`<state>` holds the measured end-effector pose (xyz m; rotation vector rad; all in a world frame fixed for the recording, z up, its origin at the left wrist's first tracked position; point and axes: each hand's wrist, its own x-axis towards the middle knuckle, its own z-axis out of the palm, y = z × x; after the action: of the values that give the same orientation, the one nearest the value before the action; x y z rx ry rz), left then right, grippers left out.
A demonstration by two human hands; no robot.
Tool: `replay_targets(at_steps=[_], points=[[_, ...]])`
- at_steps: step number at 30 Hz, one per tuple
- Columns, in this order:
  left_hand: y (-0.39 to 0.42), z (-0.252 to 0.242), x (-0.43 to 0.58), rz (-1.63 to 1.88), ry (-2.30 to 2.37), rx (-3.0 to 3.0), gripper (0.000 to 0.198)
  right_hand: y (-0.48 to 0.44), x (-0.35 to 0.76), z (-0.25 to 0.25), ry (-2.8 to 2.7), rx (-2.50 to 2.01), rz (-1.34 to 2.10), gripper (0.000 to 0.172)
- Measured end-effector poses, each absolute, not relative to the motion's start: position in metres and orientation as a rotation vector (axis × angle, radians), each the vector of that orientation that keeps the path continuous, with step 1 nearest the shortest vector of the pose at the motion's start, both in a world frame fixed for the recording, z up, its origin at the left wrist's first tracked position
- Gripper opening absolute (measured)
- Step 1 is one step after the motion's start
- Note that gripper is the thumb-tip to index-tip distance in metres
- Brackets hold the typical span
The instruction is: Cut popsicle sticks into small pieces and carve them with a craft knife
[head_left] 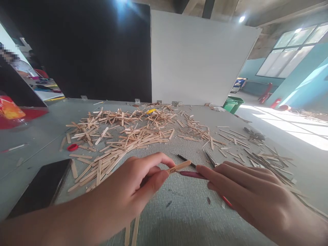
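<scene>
1. Left hand (146, 181): grip is pinched tight, thumb and fingers, on a wooden stick (181, 166). The free end pokes out to the right, and there's a little dark mark on it by the fingers.
2. That stick's up over the counter (43, 136), between the middle and the near edge.
3. Right hand (256, 191): grip is closed around a purple tool (193, 174), tip aimed at the mark. Honestly can't tell if it's touching.
4. Black pen (185, 160) and scissors (210, 159) show just past the right fingers, partly covered.
5. Messy stick pile (138, 138) spreads toward the far edge, red ring (72, 147) beside it on the left.
6. Phone (41, 186) is over by the near left corner.
7. Black panel (107, 54) and white panel (197, 58) stand along the far edge.
</scene>
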<state>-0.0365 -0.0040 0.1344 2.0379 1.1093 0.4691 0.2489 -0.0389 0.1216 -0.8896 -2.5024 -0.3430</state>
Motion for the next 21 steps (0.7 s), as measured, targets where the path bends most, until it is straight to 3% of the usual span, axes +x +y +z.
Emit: replay_targets(at_steps=[11, 17, 21], points=[[-0.007, 0.136, -0.038, 0.277, 1.149, 2.020, 0.034, -0.038, 0.249, 0.119, -2.505, -0.864, -0.350, 0.027], [0.016, 0.097, -0.030, 0.055, 0.934, 1.953, 0.030, -0.026, 0.244, 0.097, -2.796, -0.860, -0.472, 0.009], [0.039, 0.059, -0.021, -0.006, 0.874, 1.903, 0.035, -0.008, 0.242, 0.065, -2.946, -0.954, -0.651, 0.025]])
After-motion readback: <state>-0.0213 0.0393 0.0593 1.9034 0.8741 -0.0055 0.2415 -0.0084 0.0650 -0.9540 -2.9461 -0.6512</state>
